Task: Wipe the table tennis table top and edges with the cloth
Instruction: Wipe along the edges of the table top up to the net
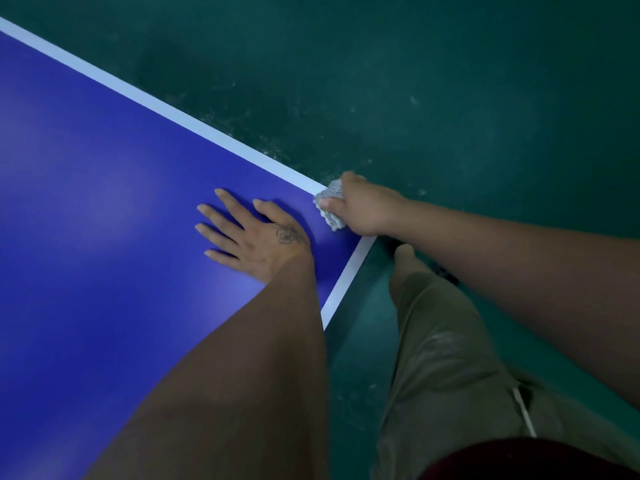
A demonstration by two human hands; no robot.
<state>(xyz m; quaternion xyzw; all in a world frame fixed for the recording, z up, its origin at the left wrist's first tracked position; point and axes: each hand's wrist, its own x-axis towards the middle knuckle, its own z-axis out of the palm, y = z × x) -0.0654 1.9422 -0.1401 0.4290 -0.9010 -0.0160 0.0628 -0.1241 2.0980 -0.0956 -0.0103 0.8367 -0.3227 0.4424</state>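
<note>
The table (104, 202) fills the left side, and its corner points right. The left hand (249, 233) lies flat on the table top near that corner. The right hand (363, 206) is just right of it, holding the cloth (330, 207) on the corner edge. The 2 hands are apart. The floor (450, 98) lies behind and right of the table. A leg (443, 341) stands beside the near edge.

Dim, flat indoor light leaves pale sheen on the table (104, 202). Wide-angle distortion stretches the lower edge; detail is soft.
</note>
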